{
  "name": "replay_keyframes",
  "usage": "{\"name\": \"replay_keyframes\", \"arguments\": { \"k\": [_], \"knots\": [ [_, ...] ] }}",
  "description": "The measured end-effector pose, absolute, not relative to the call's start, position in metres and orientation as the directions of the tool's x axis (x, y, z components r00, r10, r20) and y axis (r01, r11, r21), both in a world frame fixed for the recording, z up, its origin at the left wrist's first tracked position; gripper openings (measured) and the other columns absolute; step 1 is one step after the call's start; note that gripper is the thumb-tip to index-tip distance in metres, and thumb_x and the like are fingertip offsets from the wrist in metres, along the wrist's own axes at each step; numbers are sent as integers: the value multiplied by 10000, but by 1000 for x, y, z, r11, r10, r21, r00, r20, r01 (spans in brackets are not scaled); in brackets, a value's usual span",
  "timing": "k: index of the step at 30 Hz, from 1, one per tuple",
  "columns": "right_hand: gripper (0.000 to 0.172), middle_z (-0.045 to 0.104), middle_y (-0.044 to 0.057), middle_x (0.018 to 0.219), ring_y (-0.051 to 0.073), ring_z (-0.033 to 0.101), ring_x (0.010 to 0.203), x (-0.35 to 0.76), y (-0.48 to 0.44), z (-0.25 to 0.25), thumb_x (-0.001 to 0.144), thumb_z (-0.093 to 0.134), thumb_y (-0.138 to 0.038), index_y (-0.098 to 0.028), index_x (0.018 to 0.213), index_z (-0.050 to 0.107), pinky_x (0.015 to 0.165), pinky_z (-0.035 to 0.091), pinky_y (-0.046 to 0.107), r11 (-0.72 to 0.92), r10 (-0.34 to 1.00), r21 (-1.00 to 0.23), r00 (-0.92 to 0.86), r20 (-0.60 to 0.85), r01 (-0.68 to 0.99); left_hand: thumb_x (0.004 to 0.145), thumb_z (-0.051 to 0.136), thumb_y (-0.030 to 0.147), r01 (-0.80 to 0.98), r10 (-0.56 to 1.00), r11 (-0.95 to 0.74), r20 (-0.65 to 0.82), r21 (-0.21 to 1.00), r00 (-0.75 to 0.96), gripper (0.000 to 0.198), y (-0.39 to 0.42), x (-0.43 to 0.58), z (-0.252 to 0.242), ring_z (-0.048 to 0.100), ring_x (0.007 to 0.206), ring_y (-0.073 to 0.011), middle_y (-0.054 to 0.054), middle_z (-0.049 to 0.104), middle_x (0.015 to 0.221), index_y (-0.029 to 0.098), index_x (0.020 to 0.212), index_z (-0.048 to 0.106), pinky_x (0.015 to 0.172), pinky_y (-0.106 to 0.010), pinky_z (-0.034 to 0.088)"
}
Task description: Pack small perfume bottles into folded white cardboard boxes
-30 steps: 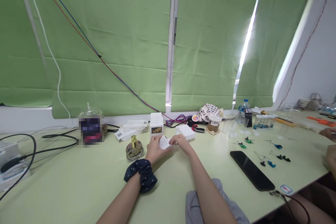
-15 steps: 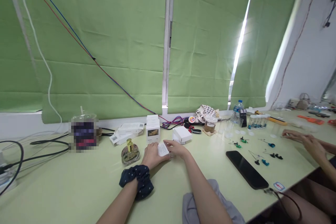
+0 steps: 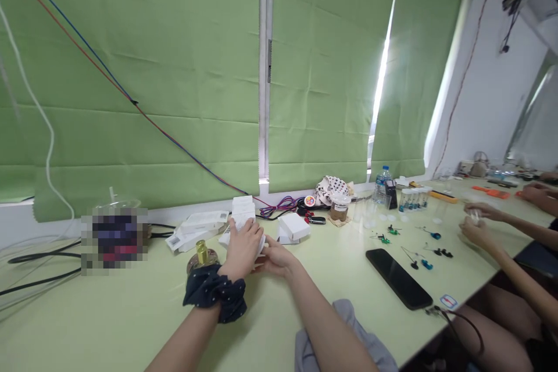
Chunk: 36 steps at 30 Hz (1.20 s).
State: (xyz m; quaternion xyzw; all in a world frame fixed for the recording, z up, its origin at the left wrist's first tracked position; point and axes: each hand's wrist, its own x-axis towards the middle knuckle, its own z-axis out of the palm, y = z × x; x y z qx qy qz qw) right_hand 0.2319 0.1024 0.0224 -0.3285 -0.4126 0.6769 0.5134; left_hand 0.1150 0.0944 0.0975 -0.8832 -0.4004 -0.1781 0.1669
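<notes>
A small white box [image 3: 262, 244] is between my two hands, mostly hidden by my fingers. My left hand [image 3: 244, 247] lies over its top, fingers reaching forward and curved onto it. From the right side, my right hand [image 3: 278, 257] grips the box's near edge, its thumb and fingertips partly out of sight. Just behind my left fingers stands a stack of white boxes [image 3: 243, 207]. A glass perfume bottle with a gold cap [image 3: 201, 252] is left of my left wrist, partly covered by the dark dotted scrunchie [image 3: 214, 293] worn there.
Flattened white cartons [image 3: 198, 229] lie at the back left, and white boxes [image 3: 293, 226] sit to the right. A black phone [image 3: 399, 278], earphone pieces [image 3: 426, 264] and a lidded jar [image 3: 339, 207] are farther right. Another person's hands [image 3: 477, 226] hold a small clear item.
My left hand has turned over the white box, covering the printed face that showed before. My right hand has shifted to its near right side. The view has swung slightly right.
</notes>
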Motion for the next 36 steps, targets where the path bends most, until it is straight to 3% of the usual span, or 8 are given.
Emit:
{"name": "replay_keyframes", "arguments": {
  "k": [4, 9, 16, 20, 27, 30, 32, 36],
  "knots": [
    [252, 604, -12, 723, 154, 623, 560, 228, 109, 18, 855, 574, -390, -228, 976, 424, 691, 519, 416, -208, 965, -819, -249, -83, -534, 749, 434, -2, 735, 647, -660, 377, -157, 662, 310, 106, 115, 113, 472, 1130, -329, -124, 651, 1031, 193, 863, 645, 978, -599, 253],
    [286, 646, 65, 822, 178, 646, 702, 231, 113, 19, 908, 481, -432, -162, 993, 519, 690, 534, 371, -199, 977, -727, -193, -92, -657, 742, 436, -13, 746, 658, -648, 379, -153, 650, 356, 119, 108, 124, 511, 1094, -330, -130, 654, 1021, 199, 930, 651, 940, -560, 328],
    [309, 680, 38, 763, 177, 632, 670, 220, 113, 14, 747, 721, -331, -175, 968, 572, 554, 530, 300, -75, 997, -763, -51, -54, -642, 704, 491, -12, 717, 608, -684, 440, -132, 661, 401, 115, 103, 116, 431, 1246, -308, -68, 645, 1112, 253, 959, 651, 1105, -589, 62],
    [346, 697, 50, 827, 185, 650, 710, 222, 111, 17, 711, 738, -304, -184, 994, 580, 534, 535, 279, -24, 999, -753, 7, -37, -658, 668, 470, -58, 700, 579, -705, 478, -113, 660, 522, 116, 96, 128, 377, 1301, -321, -64, 588, 1229, 271, 1045, 619, 1095, -609, 14],
    [309, 699, 52, 851, 175, 646, 700, 237, 106, 24, 726, 693, -255, -186, 1002, 572, 500, 556, 273, -60, 996, -767, 10, -87, -638, 684, 405, -81, 788, 654, -584, 464, -195, 598, 651, 128, 61, 152, 308, 1337, -288, -86, 509, 1331, 291, 1206, 520, 1050, -587, 194],
    [258, 684, 50, 793, 141, 615, 597, 246, 106, 25, 746, 648, -245, -161, 981, 582, 428, 512, 228, -119, 987, -787, 10, -157, -605, 679, 499, 7, 837, 681, -546, 565, -33, 466, 599, 136, 34, 159, 316, 1322, -296, -95, 499, 1326, 261, 1221, 498, 1023, -533, 301],
    [203, 661, 39, 727, 117, 580, 529, 251, 106, 25, 755, 618, -261, -156, 927, 592, 359, 440, 186, -164, 981, -848, 10, -195, -505, 628, 619, 118, 778, 686, -590, 643, 217, 341, 630, 139, 20, 161, 370, 1278, -313, -102, 494, 1317, 237, 1230, 477, 1014, -491, 353],
    [152, 600, 14, 572, 109, 514, 418, 250, 105, 20, 664, 665, -224, -146, 776, 600, 264, 277, 169, -229, 973, -945, -34, -227, -234, 656, 662, 370, 166, 807, -591, 572, 790, 146, 731, 129, 15, 154, 534, 1135, -288, -93, 552, 1258, 236, 1314, 374, 892, -417, 488]
  ]
}}
